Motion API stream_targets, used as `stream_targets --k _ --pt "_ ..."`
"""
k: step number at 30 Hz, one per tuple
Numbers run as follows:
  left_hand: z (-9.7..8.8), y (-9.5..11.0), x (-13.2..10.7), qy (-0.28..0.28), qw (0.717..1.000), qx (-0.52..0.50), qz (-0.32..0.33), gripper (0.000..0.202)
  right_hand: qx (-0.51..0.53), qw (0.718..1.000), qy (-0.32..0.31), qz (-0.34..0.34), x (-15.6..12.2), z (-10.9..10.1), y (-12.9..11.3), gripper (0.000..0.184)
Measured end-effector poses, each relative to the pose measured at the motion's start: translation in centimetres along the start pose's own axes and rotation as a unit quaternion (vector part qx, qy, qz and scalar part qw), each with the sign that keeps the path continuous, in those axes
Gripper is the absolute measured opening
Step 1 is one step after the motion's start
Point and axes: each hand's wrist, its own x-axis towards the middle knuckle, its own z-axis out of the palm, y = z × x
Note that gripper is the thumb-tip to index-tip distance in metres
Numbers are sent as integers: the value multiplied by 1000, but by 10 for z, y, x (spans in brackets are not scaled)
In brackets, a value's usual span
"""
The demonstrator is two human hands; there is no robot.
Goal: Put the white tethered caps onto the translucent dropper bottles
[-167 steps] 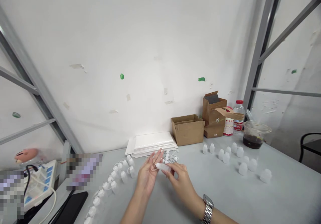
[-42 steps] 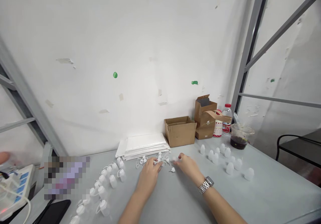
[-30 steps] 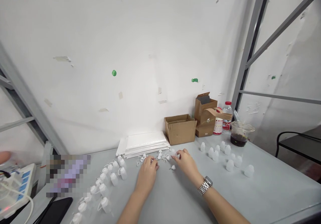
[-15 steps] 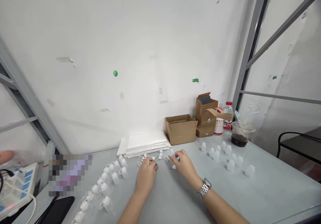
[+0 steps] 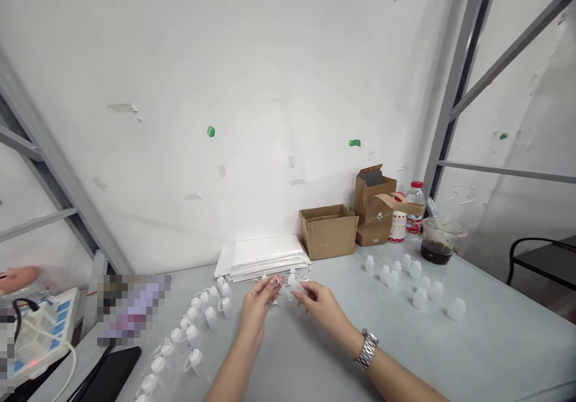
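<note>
My left hand is raised a little above the grey table, its fingertips pinched on a small white cap piece. My right hand, a metal watch on its wrist, holds a small translucent bottle close to the left fingertips. Just behind both hands lies a small pile of loose white caps. To the left runs a row of small capped bottles. To the right stand several uncapped bottles.
A stack of white padded envelopes lies against the wall. Beside it are an open cardboard box, a brown paper carton, a water bottle and a cup of dark drink. A power strip and a black phone sit far left.
Both hands have lifted off the pile of caps and drawn back towards me. The left now pinches a cap and the right holds a bottle, brought close together.
</note>
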Motion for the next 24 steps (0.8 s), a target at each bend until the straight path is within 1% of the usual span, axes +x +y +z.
stream_targets --k 2,4,6,8,11,12,14,16,18,20,22,24 --pt "2 1 -1 -18 998 -49 -26 17 9 1000 -8 21 -1 2 1 27" --pt "3 1 -3 -41 995 -75 -44 11 25 999 -27 30 -2 3 1 27" --pt "4 0 -4 -58 993 -83 -57 11 55 997 -54 22 -2 5 0 25" --pt "4 -2 -4 -63 991 -89 -72 12 84 993 -81 15 -3 7 -1 24" --pt "4 -3 -3 -44 989 -110 -91 11 103 989 -100 26 -3 8 -3 26" --pt "4 -2 -3 -28 989 -115 -92 9 102 990 -95 31 -3 8 -3 27" --pt "4 -1 -2 6 990 -115 -85 7 90 993 -61 36 -2 6 -3 29" --pt "2 0 -1 32 993 -103 -54 6 71 997 -14 26 -3 6 -3 30" --pt "1 0 -1 49 996 -78 -7 12 58 998 0 11 -4 6 -4 29" --pt "2 -3 -2 64 996 -51 18 21 50 998 -22 3 -7 9 -5 27" --pt "3 -6 -4 60 997 -43 3 27 40 998 -51 2 -9 12 -5 24" --pt "5 -8 -7 43 997 -66 -24 29 29 998 -55 -1 -10 15 -5 23"
